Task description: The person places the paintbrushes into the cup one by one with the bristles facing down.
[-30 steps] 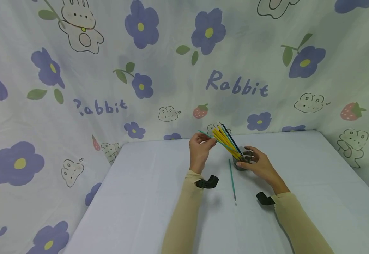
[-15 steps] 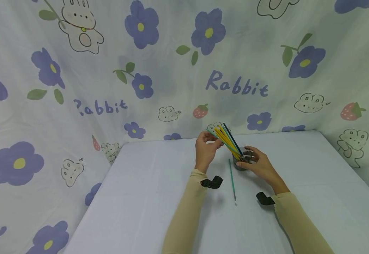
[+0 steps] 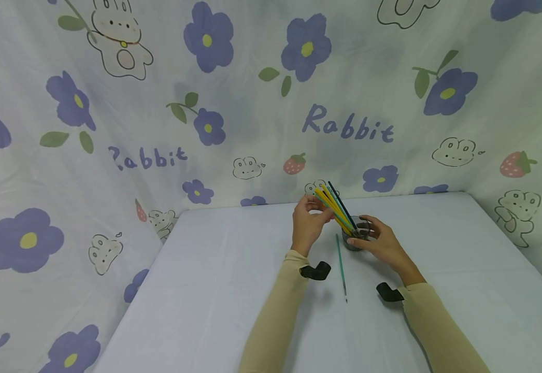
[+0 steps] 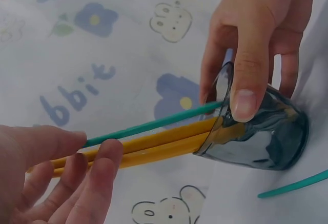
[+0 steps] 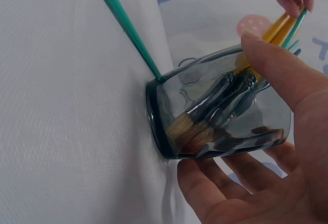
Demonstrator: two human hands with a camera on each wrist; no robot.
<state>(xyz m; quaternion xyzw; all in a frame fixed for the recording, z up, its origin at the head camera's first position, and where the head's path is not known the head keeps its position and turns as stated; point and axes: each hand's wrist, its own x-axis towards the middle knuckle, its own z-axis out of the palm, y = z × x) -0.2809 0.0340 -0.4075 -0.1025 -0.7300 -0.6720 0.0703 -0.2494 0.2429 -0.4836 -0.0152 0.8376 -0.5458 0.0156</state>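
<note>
My right hand [image 3: 385, 246] holds a tinted clear glass [image 4: 256, 144] round its sides, thumb near the rim. Several yellow-handled paintbrushes [image 4: 164, 147] lean in it, bristles [image 5: 195, 138] down, as the right wrist view shows. A dark-handled brush [image 3: 341, 203] leans with them. With thumb and fingers, my left hand [image 3: 308, 223] pinches the upper end of a teal paintbrush [image 4: 148, 125], whose lower part is inside the glass. Its fingers also lie right by the yellow handles.
Another teal paintbrush [image 3: 341, 264] lies on the white table [image 3: 205, 290], just in front of the glass. Behind the table hangs a curtain [image 3: 252, 103] printed with flowers and rabbits. Each wrist carries a black camera mount [image 3: 316, 271].
My left hand has moved right, toward the glass, and the teal paintbrush has swung in closer to the yellow ones. My right hand and the glass have stayed in place.
</note>
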